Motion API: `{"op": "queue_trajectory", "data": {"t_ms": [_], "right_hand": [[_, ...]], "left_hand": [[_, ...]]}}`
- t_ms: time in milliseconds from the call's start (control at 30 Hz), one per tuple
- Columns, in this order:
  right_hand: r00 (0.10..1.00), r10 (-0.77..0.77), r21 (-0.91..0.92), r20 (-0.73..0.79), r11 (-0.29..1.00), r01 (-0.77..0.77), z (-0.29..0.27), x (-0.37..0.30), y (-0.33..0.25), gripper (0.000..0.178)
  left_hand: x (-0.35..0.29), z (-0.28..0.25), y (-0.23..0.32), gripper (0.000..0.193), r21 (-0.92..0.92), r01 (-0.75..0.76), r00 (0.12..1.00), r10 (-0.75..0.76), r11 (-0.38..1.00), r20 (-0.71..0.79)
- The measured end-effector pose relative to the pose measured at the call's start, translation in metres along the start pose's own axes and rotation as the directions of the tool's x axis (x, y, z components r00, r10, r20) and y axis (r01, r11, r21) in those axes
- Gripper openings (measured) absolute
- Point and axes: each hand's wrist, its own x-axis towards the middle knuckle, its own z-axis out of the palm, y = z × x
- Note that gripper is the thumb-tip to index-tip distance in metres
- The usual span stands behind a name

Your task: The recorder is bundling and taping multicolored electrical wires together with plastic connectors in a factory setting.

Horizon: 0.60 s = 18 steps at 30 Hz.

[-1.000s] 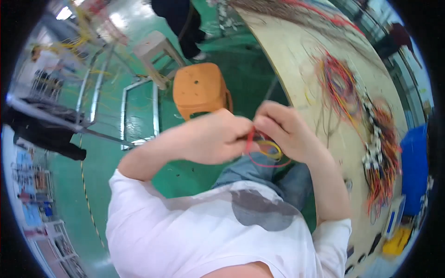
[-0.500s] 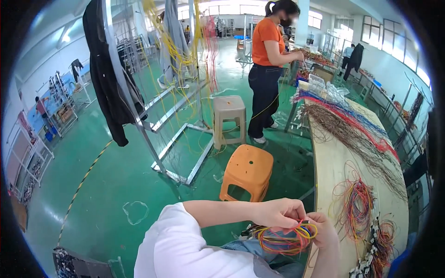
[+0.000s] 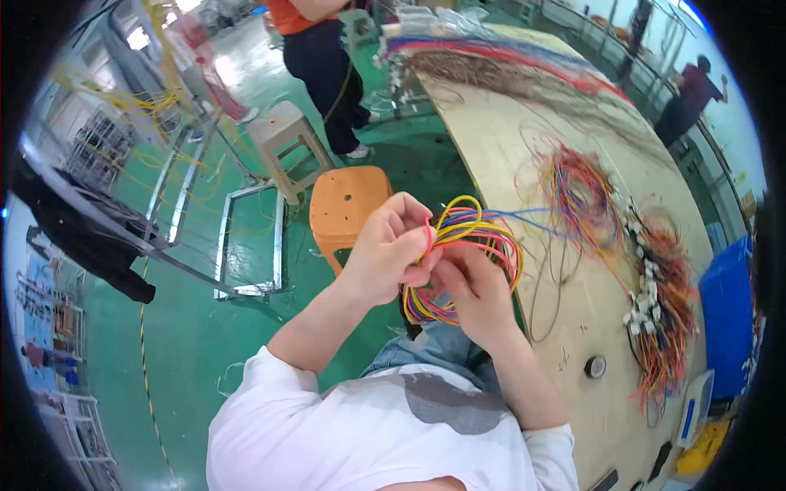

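Observation:
A coiled bundle of red, yellow and blue wires (image 3: 509, 243) is held up above my lap, beside the table's left edge. My left hand (image 3: 385, 254) pinches a red strand at the coil's left side, with thumb and fingers pressed together. My right hand (image 3: 481, 299) grips the lower part of the coil, its fingertips close to the left ones. What lies between the fingertips is partly hidden. Dark ends of the bundle hang below the hands.
On the wooden table (image 3: 565, 327) lie another wire coil (image 3: 577, 188), wires with white connectors (image 3: 647, 299), a black tape roll (image 3: 595, 367) and long brown wires (image 3: 491, 72). A blue bin (image 3: 727, 299) stands right. Ahead are an orange stool (image 3: 350, 200) and a person's dark trousers (image 3: 323, 82).
The view has swung toward the table, so the stools and the person shift left. Both hands still hold the coil, which now shows more fully; the left pinches a red strand at its side.

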Motion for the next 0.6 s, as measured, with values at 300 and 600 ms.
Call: {"op": "queue_trajectory", "data": {"t_ms": [300, 600], "right_hand": [[0.932, -0.358, -0.114, 0.065, 0.925, 0.363, -0.015, -0.025, -0.028, 0.012], [0.967, -0.194, 0.065, -0.164, 0.976, 0.207, -0.007, -0.014, -0.017, 0.012]], "left_hand": [[0.004, -0.004, -0.048, 0.011, 0.565, -0.312, 0.915, 0.402, 0.764, -0.038], [0.004, -0.004, -0.042, 0.013, 0.615, -0.335, 0.933, 0.343, 0.714, 0.110]]}}
